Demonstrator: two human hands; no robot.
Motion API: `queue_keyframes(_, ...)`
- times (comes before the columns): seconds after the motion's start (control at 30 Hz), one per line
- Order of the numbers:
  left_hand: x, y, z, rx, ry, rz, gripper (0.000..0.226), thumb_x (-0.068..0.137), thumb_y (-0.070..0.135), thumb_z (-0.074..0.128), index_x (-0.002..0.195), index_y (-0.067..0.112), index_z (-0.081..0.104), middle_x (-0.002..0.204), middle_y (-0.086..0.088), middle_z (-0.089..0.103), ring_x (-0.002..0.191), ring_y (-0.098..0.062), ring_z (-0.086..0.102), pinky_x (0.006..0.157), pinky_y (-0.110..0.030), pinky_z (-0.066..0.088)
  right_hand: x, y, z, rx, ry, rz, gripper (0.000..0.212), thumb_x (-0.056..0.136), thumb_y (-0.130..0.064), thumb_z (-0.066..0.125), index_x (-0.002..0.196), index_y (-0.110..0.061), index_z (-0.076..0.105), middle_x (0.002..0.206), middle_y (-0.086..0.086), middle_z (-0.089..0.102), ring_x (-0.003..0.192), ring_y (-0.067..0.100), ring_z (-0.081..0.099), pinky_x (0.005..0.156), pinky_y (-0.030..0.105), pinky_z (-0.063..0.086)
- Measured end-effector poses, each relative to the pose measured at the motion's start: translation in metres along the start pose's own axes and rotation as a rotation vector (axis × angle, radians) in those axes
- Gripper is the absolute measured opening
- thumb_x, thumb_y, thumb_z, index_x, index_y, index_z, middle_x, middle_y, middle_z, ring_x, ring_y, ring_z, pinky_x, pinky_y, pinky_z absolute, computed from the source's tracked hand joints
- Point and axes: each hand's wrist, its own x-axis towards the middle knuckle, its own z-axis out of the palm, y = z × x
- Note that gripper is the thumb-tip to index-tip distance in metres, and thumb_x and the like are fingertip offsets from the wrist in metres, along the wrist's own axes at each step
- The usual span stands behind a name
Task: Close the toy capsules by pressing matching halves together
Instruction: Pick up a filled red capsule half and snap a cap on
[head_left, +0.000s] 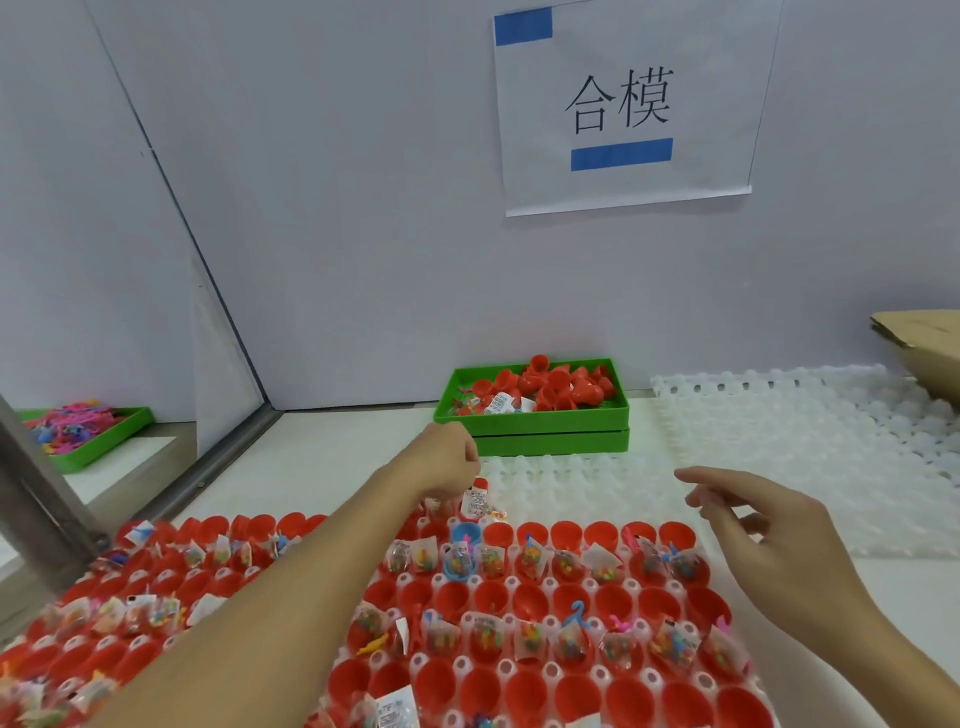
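Hands over a tray of open red halves, one packet being placed.

Left hand (448, 460) reaches to the tray's (545, 480) far edge with fingers curled, its grip seemingly narrow on a packet (477, 503) that hangs just beneath the fingertips; contact itself is hidden. Right hand (763, 525) hovers, grip wide and holding nothing, above the right side of the tray. Red halves (524, 597) sit in the wells below both hands, many already carrying packets; spare halves (550, 384) lie in the green bin (540, 421) beyond, well apart from either hand. Best to seat the packet fully inside a half so nothing snags, then bring a matching half square over it and press straight down.
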Motion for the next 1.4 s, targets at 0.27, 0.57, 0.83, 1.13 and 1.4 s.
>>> queue_keyframes(0.27,-0.012,0.010,-0.010,0.075,-0.147,0.247,0.002,0.087,0.029,0.072,0.086,0.027,0.072,0.108,0.006,0.054,0.109,-0.013,0.051,0.087,-0.031,0.043,-0.004,0.003,-0.001,-0.010,-0.007,-0.002,0.042,0.091,0.004,0.060,0.096,-0.036,0.071,0.082,-0.011,0.072,0.085,-0.003,0.065,0.065,0.013,0.050)
queue_keyframes(0.57,-0.011,0.011,-0.001,0.195,-0.150,0.298,0.005,0.088,0.023,0.072,0.089,0.019,0.075,0.108,0.000,0.059,0.107,-0.014,0.042,0.089,-0.036,0.046,-0.005,0.006,-0.002,-0.008,-0.007,0.020,0.042,0.091,0.003,0.060,0.096,-0.037,0.072,0.084,-0.012,0.073,0.088,-0.004,0.064,0.066,0.011,0.050)
queue_keyframes(0.83,-0.011,0.004,-0.004,0.008,-0.134,0.265,0.008,0.091,0.023,0.068,0.084,0.026,0.071,0.118,0.004,0.063,0.109,-0.011,0.055,0.089,-0.029,0.043,-0.005,0.007,-0.002,-0.006,-0.013,0.019,0.042,0.092,0.002,0.060,0.096,-0.038,0.071,0.084,-0.014,0.072,0.090,-0.004,0.064,0.066,0.011,0.050)
queue_keyframes(1.13,-0.010,-0.003,-0.020,-0.372,-0.001,0.128,0.010,0.093,0.021,0.067,0.085,0.021,0.072,0.090,0.009,0.066,0.085,-0.003,0.058,0.067,-0.018,0.041,-0.005,0.005,-0.002,-0.018,-0.007,0.013,0.044,0.091,0.003,0.060,0.096,-0.040,0.069,0.089,-0.017,0.070,0.092,-0.009,0.062,0.064,0.013,0.051)
queue_keyframes(1.4,-0.018,-0.022,-0.031,-0.986,-0.041,-0.104,0.009,0.095,-0.001,0.058,0.091,-0.002,0.066,0.085,-0.017,0.073,0.077,-0.027,0.075,0.057,-0.021,0.057,-0.005,0.006,-0.002,-0.023,0.004,-0.013,0.046,0.090,0.005,0.060,0.095,-0.039,0.069,0.091,-0.016,0.070,0.092,-0.008,0.062,0.067,0.008,0.049)
